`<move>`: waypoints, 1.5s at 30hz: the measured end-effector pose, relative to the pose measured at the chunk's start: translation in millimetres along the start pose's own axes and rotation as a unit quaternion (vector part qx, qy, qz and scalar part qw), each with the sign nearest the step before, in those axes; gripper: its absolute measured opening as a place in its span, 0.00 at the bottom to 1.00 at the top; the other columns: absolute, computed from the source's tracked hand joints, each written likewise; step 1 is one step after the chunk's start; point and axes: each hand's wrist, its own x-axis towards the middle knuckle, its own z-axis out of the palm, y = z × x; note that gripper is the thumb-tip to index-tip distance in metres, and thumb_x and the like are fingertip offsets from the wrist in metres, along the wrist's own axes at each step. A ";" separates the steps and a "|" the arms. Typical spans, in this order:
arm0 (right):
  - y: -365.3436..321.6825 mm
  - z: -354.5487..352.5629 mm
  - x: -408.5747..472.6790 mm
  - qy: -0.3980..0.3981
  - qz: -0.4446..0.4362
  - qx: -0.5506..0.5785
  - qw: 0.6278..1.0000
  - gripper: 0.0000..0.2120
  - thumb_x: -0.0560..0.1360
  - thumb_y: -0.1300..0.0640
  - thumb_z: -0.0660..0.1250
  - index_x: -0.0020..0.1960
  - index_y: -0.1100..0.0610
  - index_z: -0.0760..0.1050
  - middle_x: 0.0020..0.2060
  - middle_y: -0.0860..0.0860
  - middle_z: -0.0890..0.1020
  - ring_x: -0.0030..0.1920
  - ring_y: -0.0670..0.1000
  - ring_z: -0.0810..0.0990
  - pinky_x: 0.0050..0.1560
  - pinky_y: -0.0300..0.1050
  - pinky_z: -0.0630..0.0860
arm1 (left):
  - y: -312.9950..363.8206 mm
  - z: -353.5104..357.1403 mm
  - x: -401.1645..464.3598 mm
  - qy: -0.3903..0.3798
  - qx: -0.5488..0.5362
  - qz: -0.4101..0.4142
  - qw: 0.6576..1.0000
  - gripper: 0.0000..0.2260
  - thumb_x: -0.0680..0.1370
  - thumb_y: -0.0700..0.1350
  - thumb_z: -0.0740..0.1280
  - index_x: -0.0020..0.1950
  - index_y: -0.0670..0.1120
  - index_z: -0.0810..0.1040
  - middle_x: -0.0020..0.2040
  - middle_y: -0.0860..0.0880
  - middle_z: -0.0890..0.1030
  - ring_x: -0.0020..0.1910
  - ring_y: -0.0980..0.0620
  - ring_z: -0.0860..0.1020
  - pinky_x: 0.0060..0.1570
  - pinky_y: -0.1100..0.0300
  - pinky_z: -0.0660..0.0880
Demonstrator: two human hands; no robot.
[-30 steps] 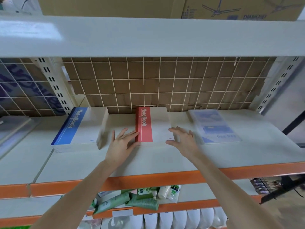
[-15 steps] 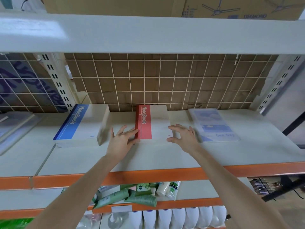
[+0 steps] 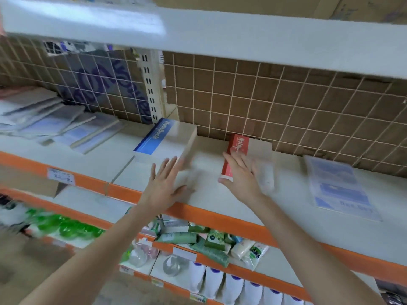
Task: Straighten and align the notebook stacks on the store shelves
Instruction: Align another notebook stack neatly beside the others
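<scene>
On the white shelf [image 3: 286, 208], the blue-spined notebook stack [image 3: 167, 139] sits just past my left hand [image 3: 164, 186], fingers spread flat, holding nothing. My right hand [image 3: 241, 175] lies flat on the red-spined notebook stack [image 3: 248, 150], thumb at its near corner.

The right hand [image 3: 241, 177] is lying flat on the red-spined notebook stack [image 3: 253, 159], fingers straight, thumb at its near corner. The left hand [image 3: 165, 183] is spreading open over the shelf [image 3: 286, 214], fingertips at the blue-spined notebook stack [image 3: 167, 142]. A blue-printed booklet [image 3: 339, 186] is sitting well to the right.
</scene>
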 end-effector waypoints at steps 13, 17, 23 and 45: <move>-257.6 123.3 81.9 -0.050 -0.168 0.018 0.984 0.34 0.78 0.47 0.62 0.78 0.52 0.48 0.78 0.50 0.48 0.77 0.48 0.42 0.72 0.53 0.37 | -247.7 -119.1 -115.9 0.079 0.096 -0.243 0.962 0.32 0.79 0.57 0.59 0.77 0.48 0.51 0.78 0.48 0.53 0.76 0.45 0.50 0.71 0.43 0.46; -360.0 181.1 117.5 -0.059 -0.172 0.018 0.983 0.33 0.79 0.47 0.61 0.77 0.53 0.48 0.78 0.51 0.48 0.77 0.50 0.42 0.73 0.56 0.39 | -336.6 -146.5 -145.9 0.069 0.109 -0.258 0.958 0.32 0.79 0.58 0.58 0.78 0.49 0.49 0.78 0.49 0.50 0.76 0.45 0.48 0.71 0.43 0.41; -480.8 238.5 151.8 -0.076 -0.194 0.061 0.976 0.34 0.79 0.48 0.61 0.78 0.54 0.48 0.78 0.52 0.46 0.77 0.49 0.41 0.72 0.53 0.37 | -455.9 -191.5 -177.3 0.058 0.113 -0.276 0.953 0.32 0.79 0.58 0.58 0.78 0.49 0.49 0.78 0.48 0.49 0.76 0.46 0.48 0.71 0.40 0.44; -610.0 309.1 398.7 -0.061 -0.085 0.003 0.995 0.46 0.73 0.32 0.58 0.78 0.55 0.39 0.77 0.56 0.40 0.76 0.56 0.40 0.73 0.59 0.40 | -689.4 -249.6 41.4 -0.038 0.156 -0.080 0.984 0.34 0.79 0.62 0.52 0.77 0.48 0.42 0.78 0.48 0.46 0.77 0.48 0.45 0.72 0.48 0.41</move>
